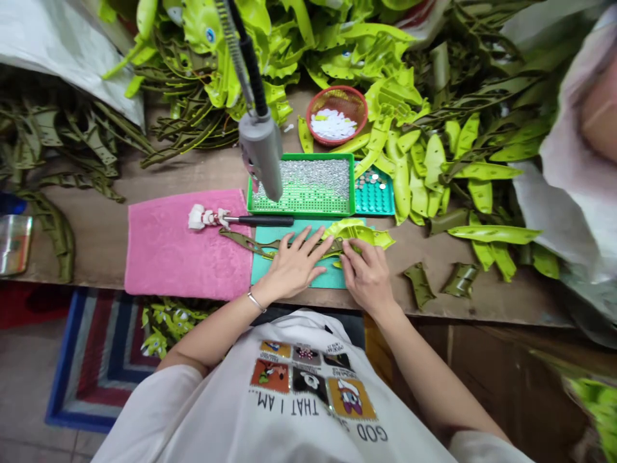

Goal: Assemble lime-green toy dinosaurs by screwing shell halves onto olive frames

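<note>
My left hand [296, 262] lies flat with its fingers spread over a long olive-green plastic strip [250, 243], pressing it to the turquoise mat [270, 273]. The fingers of my right hand [370, 275] are curled and pinched at the strip's right end; what is between the fingertips is hidden. Beneath and beyond the strip lies a lime-green plastic piece [380, 238]. A screwdriver [265, 220] with a black handle rests at the mat's far left edge. A grey electric screwdriver [263, 154] hangs from a coiled cord above the work spot.
A green tray [353, 193] of small silver metal pieces stands beyond the mat, beside a teal tray [385, 206] with small discs. A red basket [361, 96] holds white pieces. A pink cloth [187, 257] lies left. Lime parts [434, 161] and olive parts [91, 135] are heaped around.
</note>
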`<action>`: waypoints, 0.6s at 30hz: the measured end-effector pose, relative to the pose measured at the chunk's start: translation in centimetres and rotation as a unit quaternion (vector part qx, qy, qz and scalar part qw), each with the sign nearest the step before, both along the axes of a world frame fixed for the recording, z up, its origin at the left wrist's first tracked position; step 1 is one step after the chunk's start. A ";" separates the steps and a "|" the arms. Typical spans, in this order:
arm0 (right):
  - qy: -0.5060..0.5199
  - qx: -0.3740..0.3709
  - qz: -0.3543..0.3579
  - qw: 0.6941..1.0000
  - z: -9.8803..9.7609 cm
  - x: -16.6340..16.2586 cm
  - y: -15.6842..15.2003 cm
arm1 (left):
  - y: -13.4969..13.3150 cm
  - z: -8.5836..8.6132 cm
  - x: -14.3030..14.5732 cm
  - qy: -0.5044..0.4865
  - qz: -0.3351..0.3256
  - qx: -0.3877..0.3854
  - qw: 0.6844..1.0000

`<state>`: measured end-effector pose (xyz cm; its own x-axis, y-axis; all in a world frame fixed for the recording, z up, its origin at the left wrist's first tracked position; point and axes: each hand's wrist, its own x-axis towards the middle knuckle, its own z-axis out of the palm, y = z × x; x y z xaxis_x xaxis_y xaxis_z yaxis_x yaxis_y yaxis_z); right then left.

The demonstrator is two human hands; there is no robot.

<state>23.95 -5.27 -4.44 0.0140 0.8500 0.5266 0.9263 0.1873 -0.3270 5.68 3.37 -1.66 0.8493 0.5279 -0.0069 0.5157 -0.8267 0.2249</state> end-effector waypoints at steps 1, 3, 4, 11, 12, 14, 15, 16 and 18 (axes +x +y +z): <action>0.008 0.000 0.004 1.000 0.2 0.0 0.0 | 0.0 -0.1 0.0 -0.013 0.003 -0.009 1.000; 0.029 0.005 0.023 0.999 1.0 0.1 -0.4 | -0.2 0.0 -0.5 -0.040 0.017 -0.025 0.999; 0.037 0.012 0.037 0.999 1.5 0.3 -0.6 | -0.3 0.4 -1.0 -0.050 0.016 -0.034 0.998; 0.059 0.137 -0.041 0.988 4.9 3.5 -1.1 | 1.1 8.6 -12.7 -0.080 -0.024 -0.104 0.991; 0.061 0.136 -0.054 0.987 5.1 3.9 -0.9 | 1.9 10.1 -14.7 -0.088 0.011 -0.093 0.992; 0.063 0.123 -0.066 0.988 5.1 4.2 -0.4 | 4.1 12.5 -18.0 -0.113 0.081 -0.055 0.989; 0.061 0.116 -0.067 0.989 5.0 4.2 -0.2 | 5.7 13.4 -19.1 -0.131 0.119 -0.026 0.984; 0.058 0.111 -0.064 0.990 4.8 4.0 0.0 | 7.5 14.2 -19.8 -0.151 0.155 0.013 0.976; 0.050 0.099 -0.048 0.993 4.4 3.7 0.2 | 11.9 15.2 -19.8 -0.174 0.201 0.076 0.961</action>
